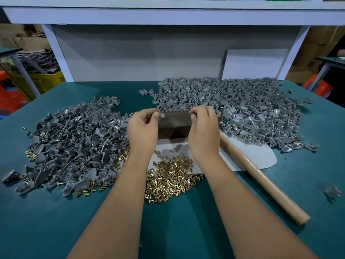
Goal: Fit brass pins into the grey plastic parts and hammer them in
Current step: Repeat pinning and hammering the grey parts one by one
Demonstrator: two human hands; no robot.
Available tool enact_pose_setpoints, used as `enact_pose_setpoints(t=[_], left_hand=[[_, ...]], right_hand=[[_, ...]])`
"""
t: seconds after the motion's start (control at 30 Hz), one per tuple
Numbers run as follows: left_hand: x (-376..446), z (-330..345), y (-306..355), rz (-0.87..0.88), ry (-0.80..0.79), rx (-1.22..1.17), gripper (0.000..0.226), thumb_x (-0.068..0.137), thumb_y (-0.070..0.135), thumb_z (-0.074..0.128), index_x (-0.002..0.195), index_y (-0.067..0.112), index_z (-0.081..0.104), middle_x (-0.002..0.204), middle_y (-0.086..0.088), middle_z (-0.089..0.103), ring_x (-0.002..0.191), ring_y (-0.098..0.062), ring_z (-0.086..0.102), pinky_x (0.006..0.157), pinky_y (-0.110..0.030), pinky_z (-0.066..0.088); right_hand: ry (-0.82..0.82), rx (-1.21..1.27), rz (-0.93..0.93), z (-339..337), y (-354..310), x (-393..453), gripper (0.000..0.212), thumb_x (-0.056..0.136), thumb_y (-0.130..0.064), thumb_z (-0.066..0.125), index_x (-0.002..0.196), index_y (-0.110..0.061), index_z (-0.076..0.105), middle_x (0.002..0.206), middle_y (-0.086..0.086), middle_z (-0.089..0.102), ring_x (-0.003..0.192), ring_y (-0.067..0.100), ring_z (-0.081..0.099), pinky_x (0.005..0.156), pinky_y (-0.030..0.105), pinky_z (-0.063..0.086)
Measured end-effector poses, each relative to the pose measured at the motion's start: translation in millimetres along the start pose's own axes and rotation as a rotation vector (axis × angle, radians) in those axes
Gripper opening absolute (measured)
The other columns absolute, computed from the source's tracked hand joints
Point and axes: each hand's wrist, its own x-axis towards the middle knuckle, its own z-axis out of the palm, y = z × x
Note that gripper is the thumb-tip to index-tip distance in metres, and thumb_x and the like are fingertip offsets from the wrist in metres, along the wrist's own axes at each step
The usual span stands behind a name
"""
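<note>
My left hand [142,128] pinches a small grey plastic part [161,115] at the left end of a dark metal block [175,120]. At the block's right end my right hand [203,126] has its fingers curled; what they hold is hidden. A heap of brass pins [171,180] lies on the mat between my forearms. Grey plastic parts form one pile on the left [74,144] and a larger pile at the back right [233,105]. A hammer's wooden handle [261,178] lies diagonally to the right of my right arm, its head hidden behind my hand.
A white sheet [257,156] lies under the block and handle on the green mat [186,221]. One loose grey part [332,191] sits at the right edge. A white shelf frame [168,15] stands behind the table. A yellow crate [44,81] is at far left.
</note>
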Motion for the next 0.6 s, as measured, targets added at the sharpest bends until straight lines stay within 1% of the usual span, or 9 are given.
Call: enact_pose_setpoints(t=[0.07, 0.13, 0.23, 0.37, 0.4, 0.43, 0.5, 0.53, 0.6], left_hand=[[0.3, 1.3, -0.2, -0.033, -0.010, -0.030, 0.012, 0.095, 0.019, 0.062, 0.096, 0.027, 0.072, 0.095, 0.006, 0.071, 0.091, -0.008, 0.066, 0.089, -0.033, 0.055], [-0.5, 3.2, 0.6, -0.034, -0.027, -0.022, 0.015, 0.095, 0.019, 0.062, 0.090, 0.031, 0.070, 0.089, 0.010, 0.071, 0.087, -0.005, 0.065, 0.086, -0.032, 0.055], [-0.7, 3.5, 1.1, -0.025, -0.049, 0.004, 0.021, 0.094, 0.020, 0.063, 0.081, 0.037, 0.066, 0.086, 0.011, 0.070, 0.085, -0.006, 0.065, 0.082, -0.030, 0.055], [-1.1, 0.9, 0.1, -0.029, -0.046, -0.013, 0.014, 0.091, 0.023, 0.066, 0.084, 0.033, 0.070, 0.080, 0.014, 0.070, 0.078, -0.001, 0.064, 0.072, -0.022, 0.053], [-2.2, 0.5, 0.0, -0.020, -0.050, -0.006, 0.013, 0.091, 0.023, 0.067, 0.083, 0.033, 0.071, 0.078, 0.016, 0.069, 0.075, 0.001, 0.064, 0.069, -0.019, 0.051], [-3.2, 0.4, 0.2, -0.007, -0.059, 0.012, 0.013, 0.090, 0.023, 0.067, 0.083, 0.033, 0.072, 0.077, 0.017, 0.068, 0.074, 0.003, 0.063, 0.067, -0.017, 0.049], [-4.1, 1.2, -1.0, 0.025, -0.079, 0.065, 0.009, 0.089, 0.025, 0.068, 0.086, 0.031, 0.074, 0.079, 0.018, 0.068, 0.077, 0.003, 0.063, 0.068, -0.017, 0.049], [-4.2, 1.6, -2.0, 0.043, -0.085, 0.091, 0.008, 0.089, 0.027, 0.068, 0.089, 0.029, 0.076, 0.080, 0.018, 0.067, 0.079, 0.002, 0.063, 0.069, -0.019, 0.050], [-4.3, 2.1, -3.9, 0.082, -0.091, 0.134, 0.011, 0.089, 0.030, 0.068, 0.094, 0.025, 0.077, 0.083, 0.017, 0.065, 0.081, 0.001, 0.061, 0.072, -0.022, 0.050]], right_hand=[[-0.042, 0.011, 0.061, 2.4, 3.9, 0.6, 0.012, 0.098, -0.010, 0.046, 0.100, -0.012, 0.058, 0.103, -0.006, 0.044, 0.098, 0.016, 0.049, 0.077, 0.026, 0.039], [-0.098, 0.054, 0.090, 4.6, 5.7, 0.2, 0.011, 0.098, -0.011, 0.046, 0.099, -0.014, 0.057, 0.105, -0.005, 0.044, 0.101, 0.017, 0.048, 0.077, 0.025, 0.038], [-0.143, 0.074, 0.050, 5.3, 4.3, -0.4, 0.010, 0.098, -0.010, 0.047, 0.097, -0.013, 0.057, 0.106, -0.003, 0.045, 0.101, 0.018, 0.047, 0.079, 0.026, 0.037], [-0.093, -0.011, -0.007, 3.8, 0.6, -3.9, 0.009, 0.097, -0.014, 0.050, 0.098, -0.015, 0.059, 0.103, -0.001, 0.049, 0.096, 0.018, 0.049, 0.071, 0.030, 0.041], [-0.071, -0.058, -0.021, 4.0, -0.8, -5.5, 0.009, 0.096, -0.016, 0.052, 0.098, -0.018, 0.060, 0.101, -0.001, 0.051, 0.095, 0.018, 0.050, 0.073, 0.031, 0.040], [-0.053, -0.110, -0.032, 4.3, -2.3, -6.9, 0.008, 0.095, -0.018, 0.054, 0.098, -0.020, 0.061, 0.100, -0.003, 0.053, 0.095, 0.017, 0.050, 0.077, 0.031, 0.036], [-0.035, -0.173, -0.031, 4.7, -4.2, -8.4, 0.009, 0.094, -0.021, 0.057, 0.098, -0.025, 0.063, 0.100, -0.005, 0.057, 0.097, 0.015, 0.049, 0.083, 0.031, 0.023], [-0.037, -0.168, -0.026, 4.6, -4.5, -8.8, 0.010, 0.093, -0.021, 0.058, 0.099, -0.025, 0.065, 0.100, -0.006, 0.059, 0.098, 0.015, 0.050, 0.084, 0.031, 0.021], [-0.051, -0.098, -0.017, 3.6, -4.1, -8.4, 0.012, 0.093, -0.018, 0.059, 0.101, -0.022, 0.067, 0.100, -0.004, 0.064, 0.099, 0.017, 0.053, 0.084, 0.029, 0.021]])
